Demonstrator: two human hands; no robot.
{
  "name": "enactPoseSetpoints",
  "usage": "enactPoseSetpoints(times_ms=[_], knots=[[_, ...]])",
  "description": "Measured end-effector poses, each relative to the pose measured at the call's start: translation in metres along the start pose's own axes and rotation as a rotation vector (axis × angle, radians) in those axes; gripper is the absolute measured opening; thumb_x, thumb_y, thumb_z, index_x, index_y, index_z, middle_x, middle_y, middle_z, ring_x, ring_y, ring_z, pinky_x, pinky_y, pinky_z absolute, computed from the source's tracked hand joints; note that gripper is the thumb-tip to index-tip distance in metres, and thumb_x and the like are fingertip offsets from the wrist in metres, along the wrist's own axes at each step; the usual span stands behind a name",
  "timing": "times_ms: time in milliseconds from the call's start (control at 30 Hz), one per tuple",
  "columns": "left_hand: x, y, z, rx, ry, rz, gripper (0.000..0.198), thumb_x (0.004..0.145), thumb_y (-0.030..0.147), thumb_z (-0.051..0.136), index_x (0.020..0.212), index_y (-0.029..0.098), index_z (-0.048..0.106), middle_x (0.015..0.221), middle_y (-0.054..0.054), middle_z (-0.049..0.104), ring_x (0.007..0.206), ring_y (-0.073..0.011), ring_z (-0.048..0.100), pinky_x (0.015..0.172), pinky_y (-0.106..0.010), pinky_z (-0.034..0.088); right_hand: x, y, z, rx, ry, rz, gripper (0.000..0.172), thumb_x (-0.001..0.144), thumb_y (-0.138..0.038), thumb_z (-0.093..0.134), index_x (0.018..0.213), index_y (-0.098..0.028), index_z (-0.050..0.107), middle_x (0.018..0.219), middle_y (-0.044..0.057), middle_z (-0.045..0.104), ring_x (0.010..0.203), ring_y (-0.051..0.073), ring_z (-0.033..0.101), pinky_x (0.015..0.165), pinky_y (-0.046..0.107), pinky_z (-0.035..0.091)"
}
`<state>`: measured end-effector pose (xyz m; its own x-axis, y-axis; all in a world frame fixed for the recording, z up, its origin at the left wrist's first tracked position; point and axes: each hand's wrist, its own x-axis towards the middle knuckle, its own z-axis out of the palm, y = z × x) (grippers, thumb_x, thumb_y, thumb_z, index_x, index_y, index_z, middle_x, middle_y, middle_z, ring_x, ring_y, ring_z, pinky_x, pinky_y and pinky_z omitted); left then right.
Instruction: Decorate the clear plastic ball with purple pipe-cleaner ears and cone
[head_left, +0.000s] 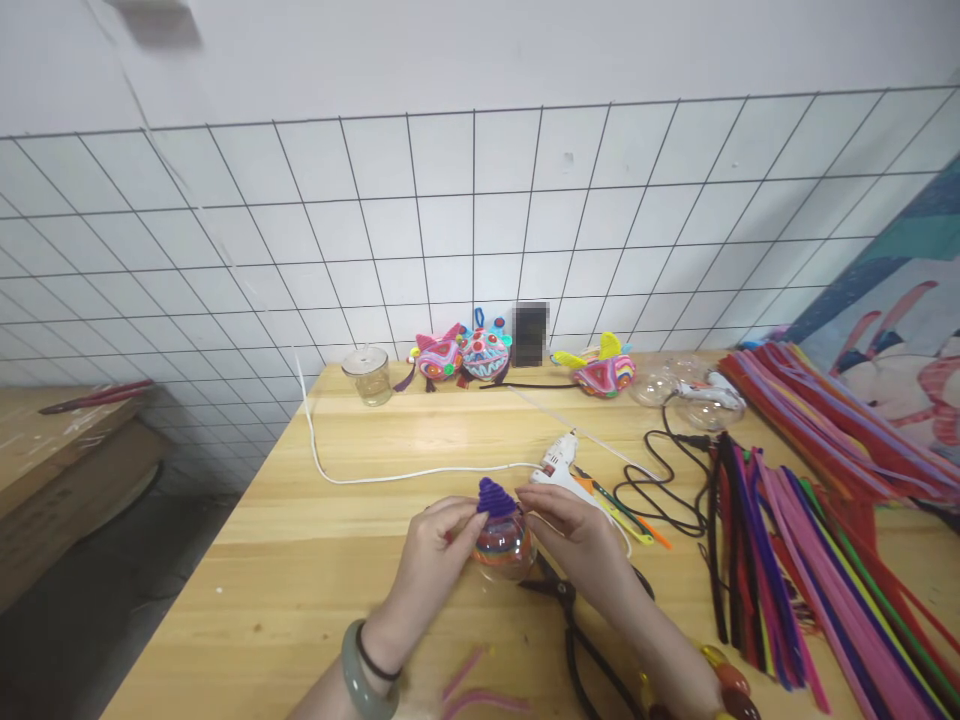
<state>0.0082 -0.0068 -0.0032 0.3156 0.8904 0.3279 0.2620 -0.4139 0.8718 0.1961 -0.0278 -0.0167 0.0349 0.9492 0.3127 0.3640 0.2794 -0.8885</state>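
A clear round ball (pixel 504 552) with coloured bands inside or behind its wall sits low between my hands, over the wooden table (pixel 300 560). A purple ridged cone of fuzzy stem (pixel 495 498) rises from its top. My left hand (pixel 442 545) pinches the cone's left edge between thumb and fingers. On the other side, my right hand (pixel 566 525) has its fingertips close together at the ball's upper right; whether they grip the ball or the cone is too small to tell.
Black-handled scissors (pixel 564 592) lie beside the ball. A white glue gun (pixel 556 458) with its cord rests behind my right hand. Bundles of fuzzy stems (pixel 795 560) cover the right side. Along the back stand a glass jar (pixel 369 378) and colourful ornaments (pixel 486 355).
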Motion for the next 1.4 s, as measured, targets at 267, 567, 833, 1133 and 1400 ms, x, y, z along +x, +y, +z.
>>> enactPoseSetpoints(times_ms=[267,567,833,1133,1400], knots=[[0.0,-0.005,0.0,0.014,0.005,-0.005,0.02,0.084,0.027,0.053,0.084,0.02,0.072,0.085,-0.007,0.07,0.079,-0.0178,0.063,0.073,-0.029,0.05,0.001,-0.012,0.003,-0.111,0.034,-0.07,0.021,0.077,-0.018,0.056,0.09,-0.023,0.072,0.094,0.008,0.072,0.09,0.023,0.065,0.082,0.038,0.053],[0.002,-0.002,-0.007,0.038,-0.052,-0.002,0.023,0.085,0.029,0.05,0.083,0.021,0.071,0.081,-0.006,0.07,0.077,-0.018,0.063,0.074,-0.029,0.049,-0.002,-0.017,0.006,-0.14,0.008,-0.089,0.021,0.082,-0.023,0.053,0.094,-0.023,0.071,0.099,0.009,0.069,0.096,0.023,0.063,0.086,0.038,0.051],[0.003,0.001,-0.008,0.004,-0.07,-0.009,0.024,0.086,0.029,0.049,0.086,0.021,0.072,0.084,-0.006,0.07,0.078,-0.0179,0.063,0.073,-0.028,0.048,0.0,-0.012,0.012,-0.152,0.019,-0.083,0.018,0.083,-0.025,0.055,0.088,-0.022,0.071,0.093,0.009,0.069,0.089,0.023,0.064,0.081,0.035,0.052],[0.003,0.006,-0.011,0.021,-0.111,0.011,0.024,0.087,0.027,0.048,0.092,0.024,0.071,0.086,-0.005,0.07,0.079,-0.0167,0.062,0.073,-0.026,0.047,0.001,-0.01,0.014,-0.145,0.037,-0.107,0.016,0.082,-0.025,0.056,0.087,-0.02,0.071,0.09,0.009,0.069,0.088,0.023,0.064,0.079,0.035,0.053],[0.002,0.002,-0.01,0.044,-0.103,0.011,0.023,0.086,0.025,0.049,0.092,0.024,0.071,0.086,-0.003,0.071,0.081,-0.0156,0.063,0.075,-0.025,0.047,0.002,-0.004,0.016,-0.155,0.061,-0.157,0.016,0.083,-0.026,0.056,0.083,-0.02,0.071,0.088,0.009,0.069,0.086,0.023,0.065,0.078,0.036,0.054]])
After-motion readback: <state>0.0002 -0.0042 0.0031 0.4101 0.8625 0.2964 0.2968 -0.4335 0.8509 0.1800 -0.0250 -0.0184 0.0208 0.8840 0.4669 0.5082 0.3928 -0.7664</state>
